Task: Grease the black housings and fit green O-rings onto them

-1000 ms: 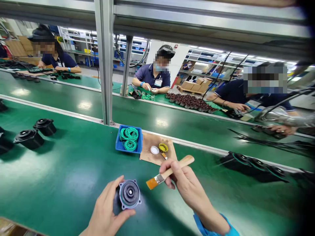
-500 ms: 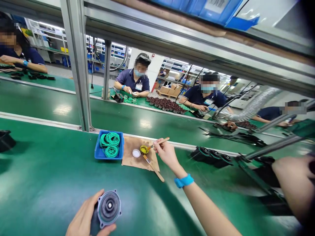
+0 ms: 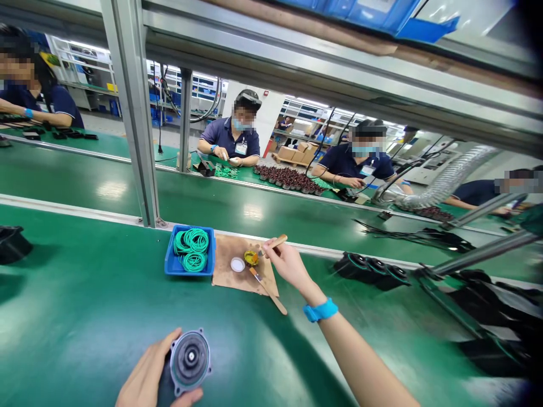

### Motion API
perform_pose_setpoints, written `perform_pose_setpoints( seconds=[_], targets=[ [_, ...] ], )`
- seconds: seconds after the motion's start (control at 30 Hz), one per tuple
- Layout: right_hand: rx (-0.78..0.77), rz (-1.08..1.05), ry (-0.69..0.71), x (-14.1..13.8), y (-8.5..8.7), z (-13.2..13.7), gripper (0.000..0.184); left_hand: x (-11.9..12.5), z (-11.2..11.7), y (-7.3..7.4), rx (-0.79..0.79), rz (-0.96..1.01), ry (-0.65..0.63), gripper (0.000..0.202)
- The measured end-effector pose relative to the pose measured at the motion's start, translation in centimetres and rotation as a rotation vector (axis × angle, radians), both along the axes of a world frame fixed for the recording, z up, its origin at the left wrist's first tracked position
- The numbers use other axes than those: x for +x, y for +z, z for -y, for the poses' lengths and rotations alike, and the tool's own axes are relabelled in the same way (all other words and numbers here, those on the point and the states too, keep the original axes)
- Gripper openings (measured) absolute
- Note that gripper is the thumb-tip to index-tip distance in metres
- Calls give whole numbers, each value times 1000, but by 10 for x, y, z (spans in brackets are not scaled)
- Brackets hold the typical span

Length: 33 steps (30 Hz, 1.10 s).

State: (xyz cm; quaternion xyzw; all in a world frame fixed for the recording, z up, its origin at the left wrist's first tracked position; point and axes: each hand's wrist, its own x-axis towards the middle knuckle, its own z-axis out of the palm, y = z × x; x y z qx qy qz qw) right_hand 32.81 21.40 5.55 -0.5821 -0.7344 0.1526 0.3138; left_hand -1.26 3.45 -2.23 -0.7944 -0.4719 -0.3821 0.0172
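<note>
The round black part [image 3: 190,360] (grey flange around it, 1 pale spot at its centre) is held just above the worktop [image 3: 85,316], face turned up. The brush [image 3: 278,241] with wooden handle is tilted, its bristles down in the yellow cap [image 3: 251,258].

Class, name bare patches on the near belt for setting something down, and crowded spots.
Bare belt: left of the blue bin, and between the brown paper and the left hand's round part. Crowded: the paper, under the right hand's brush.
</note>
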Motion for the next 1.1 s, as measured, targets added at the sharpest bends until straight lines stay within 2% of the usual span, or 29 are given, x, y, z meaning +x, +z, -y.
perform_pose_setpoints(
  seconds=[0.17, 0.27, 0.47, 0.6, 0.7, 0.8, 0.93, 1.1],
  targets=[
    [44, 33, 180, -1, 16, 10, 28, 1, 0, 2, -11, 38, -1, 63],
    [47, 42, 267, 0, 19, 18, 20, 2, -1, 2, -12, 29, 2, 63],
    [-9, -6, 388, 8, 27, 34, 19, 1, 0, 3, 11, -39, 13, 65],
    [-5, -149, 261, 16, 22, 32, 23, 1, 0, 3, 13, -57, 11, 63],
    [-17, -312, 96, 21, 3, 22, 37, 0, -1, 1, 25, -80, 16, 65],
    [-73, -473, -13, 23, -21, 15, 38, 0, -1, 0, 39, -92, 18, 66],
    [-169, -619, -75, 25, -42, 14, 29, 1, 0, 0, 36, -100, 24, 63],
    [-237, -690, -98, 32, -48, 18, 25, 1, -1, -1, 50, -96, 19, 65]
  ],
)
